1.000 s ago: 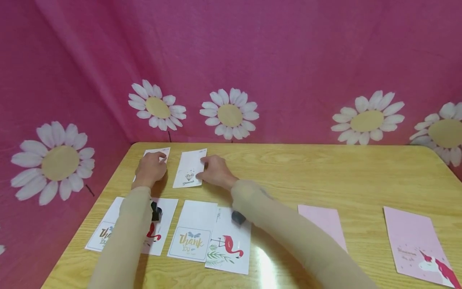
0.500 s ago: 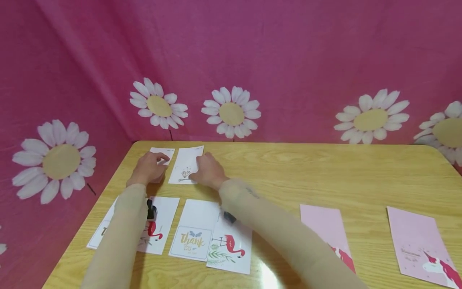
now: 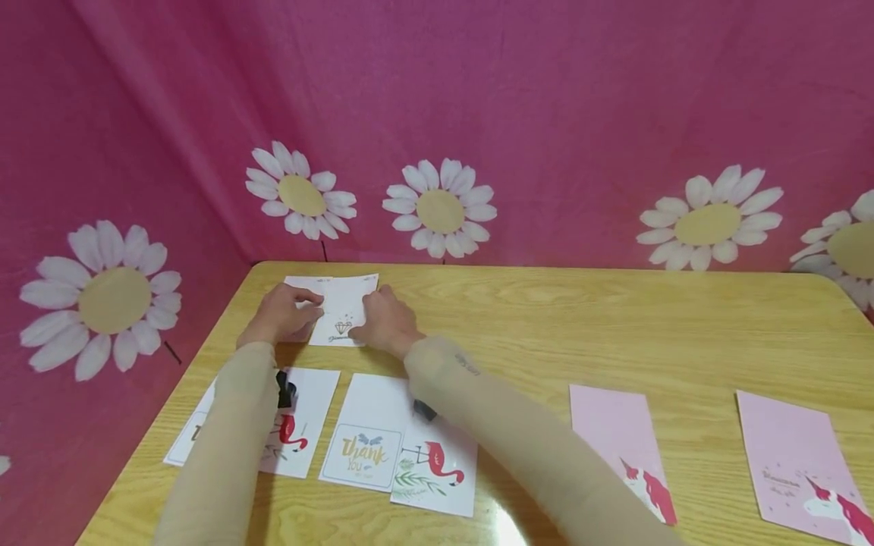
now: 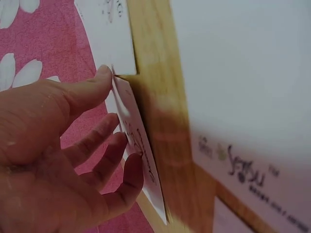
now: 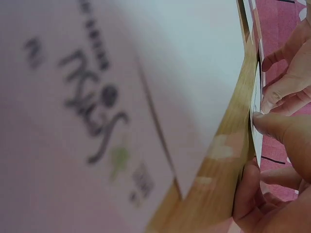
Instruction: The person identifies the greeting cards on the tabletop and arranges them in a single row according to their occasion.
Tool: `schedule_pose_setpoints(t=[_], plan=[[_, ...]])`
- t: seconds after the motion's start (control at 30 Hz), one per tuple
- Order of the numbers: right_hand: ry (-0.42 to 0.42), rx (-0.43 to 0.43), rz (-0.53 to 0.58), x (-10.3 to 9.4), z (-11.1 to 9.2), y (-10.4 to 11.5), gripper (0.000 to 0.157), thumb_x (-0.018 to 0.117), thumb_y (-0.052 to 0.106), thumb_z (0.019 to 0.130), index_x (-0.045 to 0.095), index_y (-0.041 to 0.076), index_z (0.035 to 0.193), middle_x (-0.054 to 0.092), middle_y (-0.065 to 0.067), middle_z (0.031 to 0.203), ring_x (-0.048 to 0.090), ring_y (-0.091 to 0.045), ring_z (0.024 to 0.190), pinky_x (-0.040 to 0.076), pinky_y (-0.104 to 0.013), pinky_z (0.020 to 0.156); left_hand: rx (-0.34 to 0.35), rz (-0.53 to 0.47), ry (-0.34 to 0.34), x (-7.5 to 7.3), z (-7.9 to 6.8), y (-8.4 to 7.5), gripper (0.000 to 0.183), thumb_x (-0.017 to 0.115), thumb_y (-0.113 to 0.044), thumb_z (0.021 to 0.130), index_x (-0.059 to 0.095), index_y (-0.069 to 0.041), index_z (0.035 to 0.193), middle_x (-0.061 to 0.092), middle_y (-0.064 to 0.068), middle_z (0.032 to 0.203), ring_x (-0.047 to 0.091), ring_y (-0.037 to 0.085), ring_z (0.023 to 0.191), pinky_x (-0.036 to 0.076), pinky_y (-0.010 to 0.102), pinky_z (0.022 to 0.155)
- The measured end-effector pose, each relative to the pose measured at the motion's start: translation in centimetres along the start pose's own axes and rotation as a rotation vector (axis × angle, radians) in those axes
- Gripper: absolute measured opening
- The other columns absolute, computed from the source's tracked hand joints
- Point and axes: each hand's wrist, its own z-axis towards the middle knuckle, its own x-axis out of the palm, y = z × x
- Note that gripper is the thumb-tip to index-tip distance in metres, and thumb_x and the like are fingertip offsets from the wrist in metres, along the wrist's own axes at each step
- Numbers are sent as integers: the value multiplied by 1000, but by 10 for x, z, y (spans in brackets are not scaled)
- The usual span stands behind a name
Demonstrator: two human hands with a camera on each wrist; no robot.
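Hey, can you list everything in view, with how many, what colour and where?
Diamond card: one, white, back left
Partly covered card: one, white, left of the diamond card
Thank-you cards: apparently two, white, front left, one mostly hidden
Flamingo cards: two, white with red birds, right of the thank-you cards
Unicorn cards: two, pink, front right
Table: one, light wood, under the cards
Cloth: piece count unclear, magenta, behind the table
Daisies: five plus an edge sliver, white and yellow, on the cloth
Dark devices: two, black, near the wrists
Sleeves: two, beige, on the arms
Left hand: one, bare, touching the partly covered card
Right hand: one, bare, touching the diamond card
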Motion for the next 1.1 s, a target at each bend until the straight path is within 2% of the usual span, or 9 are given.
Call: schedule_pose_setpoints(t=[0.3, 0.47, 0.53, 0.63, 0.7, 0.8, 0.93, 1.1], plan=[[14, 4, 6, 0, 2, 3, 36, 78, 39, 90, 71, 7, 102, 57, -10, 119, 57, -19, 77, 51, -31, 67, -38, -5, -21, 1, 1, -2, 38, 61, -21, 101, 65, -6, 136, 51, 25, 149, 42, 43, 139, 33, 62, 119], [54, 11, -41, -1, 4, 3, 36, 75, 42, 92, 71, 7, 101, 53, -16, 137, 59, -19, 70, 50, -28, 62, -53, -17, -17, 2, 2, -3, 39, 61, -21, 101, 64, -7, 137, 51, 23, 150, 42, 42, 138, 34, 63, 118], [63, -3, -73, -1, 3, 3, 38, 73, 43, 93, 71, 7, 106, 50, -17, 143, 61, -20, 76, 54, -30, 66, -63, -25, -13, 2, 1, -3, 39, 61, -20, 101, 63, -7, 138, 50, 23, 150, 42, 41, 138, 34, 63, 118], [58, -55, -154, -1, 2, 0, 41, 70, 48, 94, 73, 9, 107, 50, -13, 144, 60, -24, 100, 57, -37, 85, -72, -36, -6, 2, 1, -3, 40, 62, -20, 101, 63, -7, 139, 49, 23, 151, 42, 41, 137, 35, 64, 117], [53, -98, -223, -2, 2, -4, 44, 67, 53, 95, 74, 12, 109, 53, -8, 141, 54, -25, 116, 53, -42, 98, -73, -37, 0, 1, 0, -4, 41, 62, -21, 101, 62, -7, 139, 48, 23, 152, 41, 41, 138, 35, 64, 117], [66, -161, -282, -5, 3, -11, 48, 65, 59, 94, 74, 16, 115, 55, -3, 141, 48, -26, 129, 45, -48, 109, -65, -22, 3, 0, 0, -4, 41, 61, -21, 101, 62, -8, 139, 47, 24, 152, 41, 42, 138, 35, 65, 117], [116, -220, -245, -12, 2, -18, 55, 68, 57, 92, 69, 17, 128, 53, -5, 149, 48, -28, 135, 41, -52, 114, -48, 1, -13, 0, 0, -2, 40, 61, -21, 101, 63, -8, 138, 48, 25, 151, 41, 43, 136, 35, 66, 116], [138, -267, -174, -16, 0, -27, 60, 74, 53, 88, 65, 14, 134, 51, -9, 151, 48, -30, 134, 42, -52, 114, -10, 27, -26, 4, -2, -1, 38, 61, -22, 101, 63, -7, 136, 52, 25, 145, 43, 42, 132, 36, 64, 115]])
